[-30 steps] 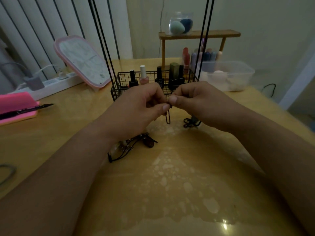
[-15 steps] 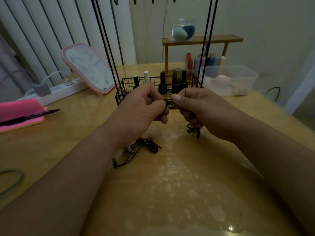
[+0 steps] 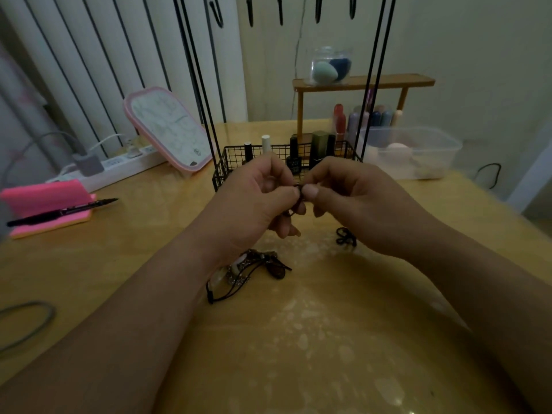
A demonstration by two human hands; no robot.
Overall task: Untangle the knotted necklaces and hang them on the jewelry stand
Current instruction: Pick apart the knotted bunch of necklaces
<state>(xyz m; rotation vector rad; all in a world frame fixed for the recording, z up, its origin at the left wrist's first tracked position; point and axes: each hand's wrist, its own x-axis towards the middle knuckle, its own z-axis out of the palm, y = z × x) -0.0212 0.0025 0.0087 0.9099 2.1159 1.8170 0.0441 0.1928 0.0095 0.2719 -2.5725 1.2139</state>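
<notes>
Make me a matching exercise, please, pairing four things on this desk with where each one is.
Things:
1. black pen
2. sponge jar
3. nail polish bottles
4. black cord

Places:
A. in the wire basket
B. pinched between the left hand and the right hand
C. on the pink block
D. on the wooden shelf

Pairs: 1-C; 2-D; 3-A; 4-B.
</notes>
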